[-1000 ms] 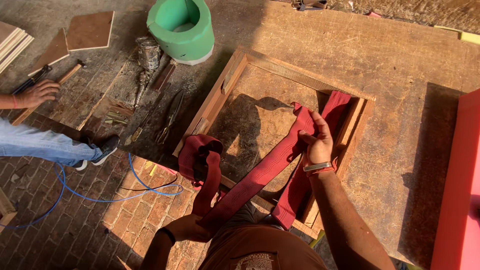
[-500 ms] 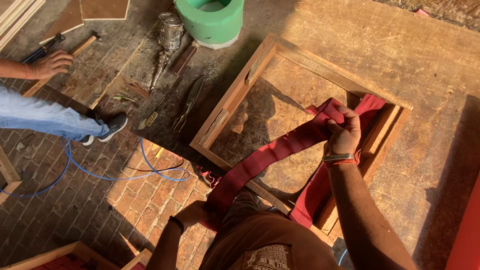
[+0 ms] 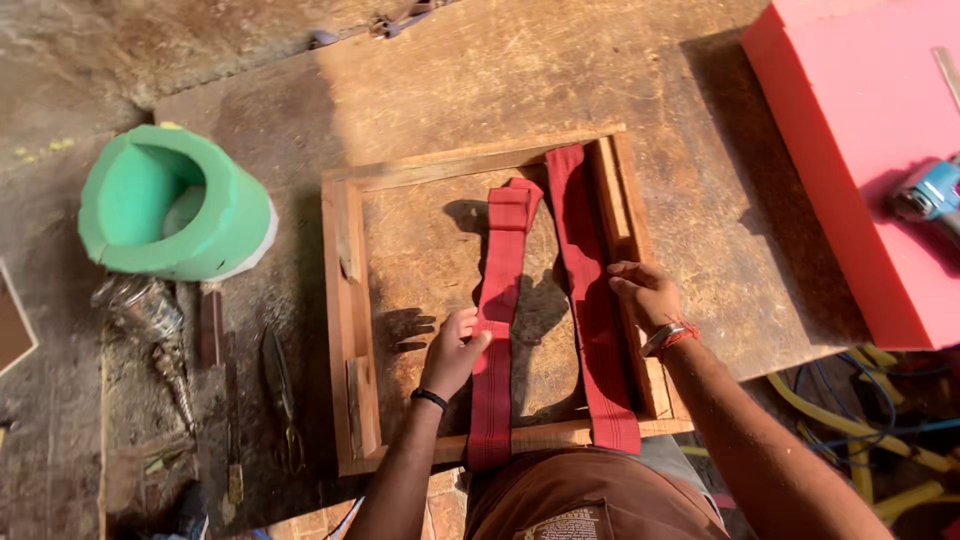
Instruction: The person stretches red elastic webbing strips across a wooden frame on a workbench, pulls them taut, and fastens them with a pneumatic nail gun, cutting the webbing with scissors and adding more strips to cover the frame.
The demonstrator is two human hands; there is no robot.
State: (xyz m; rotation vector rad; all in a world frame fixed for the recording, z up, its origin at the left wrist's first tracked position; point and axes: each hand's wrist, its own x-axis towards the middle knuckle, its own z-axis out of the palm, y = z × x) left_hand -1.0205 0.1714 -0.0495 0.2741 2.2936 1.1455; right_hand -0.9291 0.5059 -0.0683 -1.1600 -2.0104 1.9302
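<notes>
A rectangular wooden frame (image 3: 345, 300) lies flat on a worn board table (image 3: 560, 80), and a red webbing strap (image 3: 497, 330) runs lengthwise across it in two bands. The left band goes from the near rail up to a folded end (image 3: 514, 195) inside the frame; the right band (image 3: 590, 300) reaches the far rail beside the right-hand side piece.

The left hand (image 3: 455, 350) rests on the left band about midway, its grip closed lightly on the strap's edge, thumb against the webbing and fingers curled beside it. The right hand (image 3: 645, 295) lies flat, fingers spread and clamped on nothing, pressing on the right band's outer edge where it meets the frame's side rail.

The strap looks like soft woven webbing: light, limp and easily folded, likely strong in tension but with no stiffness of its own, so it would sag or twist unless held taut. The sensible place to take hold is near an end or across the full width, pinched flat. The frame seems stiff and fairly light, best held by its rails.

To the left stand a green foam tub (image 3: 175, 205) and some hand tools (image 3: 275, 390); a pink foam block (image 3: 850, 150) sits at the upper right with a blue power tool (image 3: 930, 195) on it.
</notes>
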